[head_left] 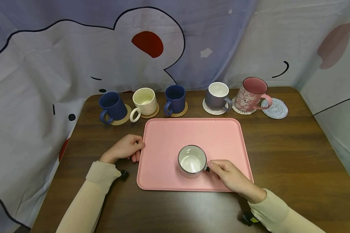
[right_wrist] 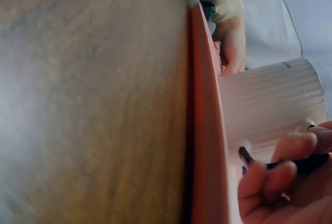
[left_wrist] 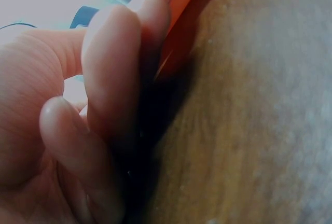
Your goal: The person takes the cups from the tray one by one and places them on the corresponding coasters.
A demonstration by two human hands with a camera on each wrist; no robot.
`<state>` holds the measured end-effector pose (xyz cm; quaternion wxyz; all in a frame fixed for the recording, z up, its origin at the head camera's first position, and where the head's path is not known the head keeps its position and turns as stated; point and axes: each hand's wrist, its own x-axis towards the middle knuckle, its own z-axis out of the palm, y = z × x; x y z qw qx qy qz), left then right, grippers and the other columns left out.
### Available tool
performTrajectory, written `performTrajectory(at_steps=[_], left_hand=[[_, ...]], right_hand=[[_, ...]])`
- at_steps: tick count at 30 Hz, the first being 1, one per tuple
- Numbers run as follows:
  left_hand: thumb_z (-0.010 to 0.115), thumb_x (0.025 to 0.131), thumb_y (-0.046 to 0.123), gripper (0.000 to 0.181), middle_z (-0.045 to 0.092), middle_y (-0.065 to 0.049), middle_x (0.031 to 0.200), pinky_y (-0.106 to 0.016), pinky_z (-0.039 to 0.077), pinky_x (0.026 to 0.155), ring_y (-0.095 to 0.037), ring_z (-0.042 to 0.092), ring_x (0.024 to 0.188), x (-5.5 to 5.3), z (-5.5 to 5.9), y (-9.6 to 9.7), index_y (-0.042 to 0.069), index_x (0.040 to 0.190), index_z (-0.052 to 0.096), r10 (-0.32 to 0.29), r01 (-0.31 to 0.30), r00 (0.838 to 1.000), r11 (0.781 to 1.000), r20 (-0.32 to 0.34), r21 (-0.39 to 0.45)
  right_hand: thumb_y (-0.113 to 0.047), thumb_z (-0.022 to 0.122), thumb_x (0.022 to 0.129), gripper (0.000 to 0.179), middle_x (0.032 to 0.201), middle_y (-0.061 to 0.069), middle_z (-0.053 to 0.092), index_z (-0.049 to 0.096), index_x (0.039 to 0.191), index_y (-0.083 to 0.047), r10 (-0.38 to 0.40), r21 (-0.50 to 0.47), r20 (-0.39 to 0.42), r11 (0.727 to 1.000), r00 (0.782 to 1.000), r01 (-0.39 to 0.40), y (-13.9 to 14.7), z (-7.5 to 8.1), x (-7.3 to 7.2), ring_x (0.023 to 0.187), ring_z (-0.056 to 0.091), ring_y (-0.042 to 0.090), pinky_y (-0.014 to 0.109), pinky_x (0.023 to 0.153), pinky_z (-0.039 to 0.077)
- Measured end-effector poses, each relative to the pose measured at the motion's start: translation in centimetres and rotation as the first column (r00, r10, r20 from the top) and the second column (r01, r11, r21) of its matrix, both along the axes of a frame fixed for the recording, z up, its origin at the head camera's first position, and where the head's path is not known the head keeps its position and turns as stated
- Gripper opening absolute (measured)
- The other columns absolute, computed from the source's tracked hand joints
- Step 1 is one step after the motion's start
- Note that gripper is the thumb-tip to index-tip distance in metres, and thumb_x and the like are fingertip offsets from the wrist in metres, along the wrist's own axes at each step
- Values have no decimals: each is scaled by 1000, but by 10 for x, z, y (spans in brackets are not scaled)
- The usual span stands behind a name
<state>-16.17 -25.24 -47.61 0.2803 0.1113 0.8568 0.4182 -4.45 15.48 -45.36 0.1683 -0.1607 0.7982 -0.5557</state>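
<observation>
A pink tray [head_left: 163,152] lies on the wooden table, with a pale ribbed mug [head_left: 192,174] standing upright near its front middle. The mug has a dark rim and a black handle [right_wrist: 306,165]. My right hand [head_left: 231,176] grips that handle from the right, fingers curled round it in the right wrist view. At the tray's left edge, my left hand [head_left: 128,147] pinches the rim, thumb on top and the other fingers bent beside it. In the left wrist view the fingers [left_wrist: 111,58] meet the tray edge close over the table.
Behind the tray stand a blue mug [head_left: 113,105], a cream mug [head_left: 144,100], another blue mug [head_left: 175,98], a grey mug [head_left: 215,99] and a pink patterned mug [head_left: 248,98], each on a coaster. A bare pale coaster [head_left: 275,108] lies at far right. A printed curtain [head_left: 75,58] hangs behind.
</observation>
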Motion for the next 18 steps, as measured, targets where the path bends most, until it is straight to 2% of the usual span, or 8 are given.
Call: performTrajectory(at_steps=[5,11,18], left_hand=[[53,106,24,30,70,-8,60,-25,42,42,-19,65,47,0,1,0,6,84,62,-1,1,1000,1000,4,1],[53,106,23,29,70,-8,60,-25,42,41,-19,65,47,0,1,0,6,84,62,-1,1,1000,1000,3,3],[53,106,23,30,70,-9,60,-25,42,41,-19,65,47,0,-1,-1,6,83,62,-1,1,1000,1000,6,9]], right_hand=[[-18,48,110,41,70,0,54,57,72,-8,-8,103,-75,995,997,16,0,6,1,65,49,7,25,63,41],[-17,49,109,38,80,3,59,57,73,-9,-2,133,-133,991,991,20,-2,11,1,74,56,12,23,70,45],[-13,48,109,37,79,7,58,58,73,-8,4,76,-138,997,990,6,-3,8,1,72,55,17,24,68,44]])
